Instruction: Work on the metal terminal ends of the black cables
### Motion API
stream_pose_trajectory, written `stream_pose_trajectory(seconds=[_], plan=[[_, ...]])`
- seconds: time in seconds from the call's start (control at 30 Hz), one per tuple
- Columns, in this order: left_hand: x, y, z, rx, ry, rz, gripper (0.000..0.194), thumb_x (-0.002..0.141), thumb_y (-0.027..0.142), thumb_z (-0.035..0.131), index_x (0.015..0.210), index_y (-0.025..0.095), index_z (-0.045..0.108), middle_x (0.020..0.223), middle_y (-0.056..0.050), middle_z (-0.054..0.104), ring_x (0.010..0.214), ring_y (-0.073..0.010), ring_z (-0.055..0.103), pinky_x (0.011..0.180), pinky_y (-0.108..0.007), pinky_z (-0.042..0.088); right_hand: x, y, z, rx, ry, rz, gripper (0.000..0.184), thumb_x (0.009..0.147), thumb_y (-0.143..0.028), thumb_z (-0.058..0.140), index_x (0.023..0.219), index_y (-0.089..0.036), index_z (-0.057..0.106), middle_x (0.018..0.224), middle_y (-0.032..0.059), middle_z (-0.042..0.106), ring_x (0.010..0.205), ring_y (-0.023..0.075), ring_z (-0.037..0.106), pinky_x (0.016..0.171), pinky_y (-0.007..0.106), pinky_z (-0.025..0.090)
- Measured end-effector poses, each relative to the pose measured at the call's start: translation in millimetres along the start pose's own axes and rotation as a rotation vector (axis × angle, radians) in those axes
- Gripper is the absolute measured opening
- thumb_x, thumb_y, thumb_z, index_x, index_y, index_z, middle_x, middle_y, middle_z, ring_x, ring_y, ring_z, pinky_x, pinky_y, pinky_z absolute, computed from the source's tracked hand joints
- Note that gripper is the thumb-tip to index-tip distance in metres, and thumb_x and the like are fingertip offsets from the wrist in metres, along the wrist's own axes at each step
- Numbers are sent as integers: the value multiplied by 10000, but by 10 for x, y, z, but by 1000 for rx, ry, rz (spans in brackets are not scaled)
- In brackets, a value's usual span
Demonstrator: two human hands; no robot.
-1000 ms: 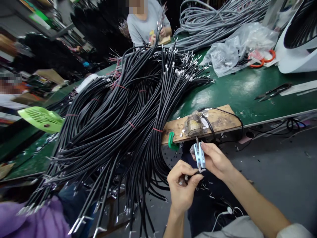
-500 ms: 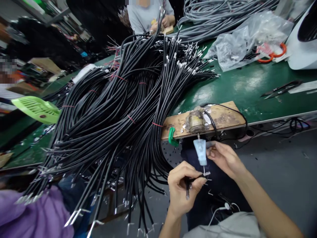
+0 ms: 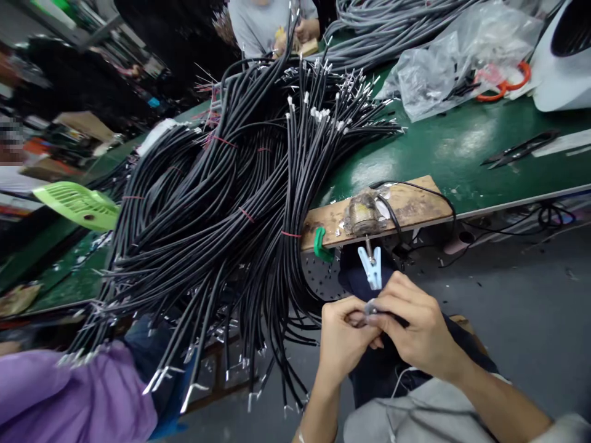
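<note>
Both my hands meet in front of my lap, fingertips together. My left hand [image 3: 346, 335] is closed in a pinch on the end of a black cable, which my fingers now mostly hide. My right hand [image 3: 418, 326] is closed too, pinching at that same end; a grey covering [image 3: 370, 306] shows at its fingertip. What exactly lies between its fingers is hidden. Just above my hands, a light-blue clothespin [image 3: 372, 271] hangs on the shaft of a small motor [image 3: 362, 214], apart from my fingers. The motor is fixed on a wooden board [image 3: 415, 206].
A large heap of black cables [image 3: 221, 203] with stripped ends covers the table's left. A green clamp [image 3: 322, 245] grips the board. On the green table [image 3: 438, 147] lie thread snips [image 3: 521, 149], orange-handled scissors [image 3: 503, 92] and a plastic bag [image 3: 429, 74]. A co-worker [image 3: 258, 27] sits opposite.
The cable end was at the clothespin's lower tip and has come down away from it. My right hand has let go of the clothespin and moved left to my left hand. The clothespin has turned.
</note>
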State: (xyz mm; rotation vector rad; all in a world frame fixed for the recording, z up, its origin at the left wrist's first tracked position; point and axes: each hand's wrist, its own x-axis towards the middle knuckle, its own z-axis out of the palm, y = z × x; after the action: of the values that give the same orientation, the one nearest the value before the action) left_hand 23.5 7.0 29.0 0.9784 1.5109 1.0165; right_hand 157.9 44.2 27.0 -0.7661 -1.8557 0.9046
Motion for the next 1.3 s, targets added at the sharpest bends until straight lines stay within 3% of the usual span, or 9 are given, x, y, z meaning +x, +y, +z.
stream_pose_trajectory(seconds=[0.17,0.33,0.43,0.53,0.63,0.8,1.0,1.2,1.3], plan=[[-64,-49,-49,158,20,251,90,754,189,693,695,126,666,631,-3,566,511,-84,510,463,-185,383,-148,137,97,57,256,86,161,825,-53,588,712,-163,552,660,5,489,675,149,414,645,309,341],[-101,-177,-4,103,156,486,114,840,210,623,742,153,637,677,-8,561,599,-108,492,536,-214,356,-194,179,251,589,291,310,163,882,-183,578,723,-180,616,714,14,498,712,150,457,622,281,357],[-103,-216,10,115,158,498,127,862,220,600,753,158,623,682,-7,558,619,-118,510,554,-220,359,-179,159,327,894,299,466,139,853,-252,637,744,-176,677,729,18,517,712,138,472,632,261,379],[-104,-217,13,167,151,459,195,904,224,536,735,152,601,674,-8,542,615,-115,507,559,-221,354,-135,130,342,1273,264,739,155,759,-304,734,734,-158,686,708,14,546,645,110,472,623,240,404],[-100,-190,12,195,104,424,304,941,241,465,665,148,554,621,5,491,575,-103,469,543,-218,328,-85,131,312,1434,182,867,197,688,-296,784,716,-134,675,668,11,560,594,95,475,587,224,408],[-102,-128,-16,212,5,337,428,964,299,414,564,152,459,558,17,424,511,-84,396,499,-218,277,-68,204,218,1315,134,806,215,752,-314,731,676,-131,649,653,7,553,587,97,476,565,220,405],[-97,-84,-64,131,-86,103,481,948,429,423,555,153,457,488,49,331,429,-59,273,430,-210,210,-91,318,107,1038,-4,533,194,743,-303,754,865,-165,694,804,25,594,758,134,548,719,246,447],[-54,-68,-26,62,-55,111,406,878,442,554,609,139,534,470,54,397,390,-50,348,414,-187,266,-155,319,287,969,213,583,179,762,-291,732,691,-169,622,660,-20,531,604,104,489,567,227,400],[-54,-87,25,17,2,141,377,839,398,623,594,153,474,492,48,444,408,-60,432,430,-178,320,-190,268,343,700,360,476,155,795,-206,685,671,-177,597,651,-20,519,608,114,482,564,241,393]])
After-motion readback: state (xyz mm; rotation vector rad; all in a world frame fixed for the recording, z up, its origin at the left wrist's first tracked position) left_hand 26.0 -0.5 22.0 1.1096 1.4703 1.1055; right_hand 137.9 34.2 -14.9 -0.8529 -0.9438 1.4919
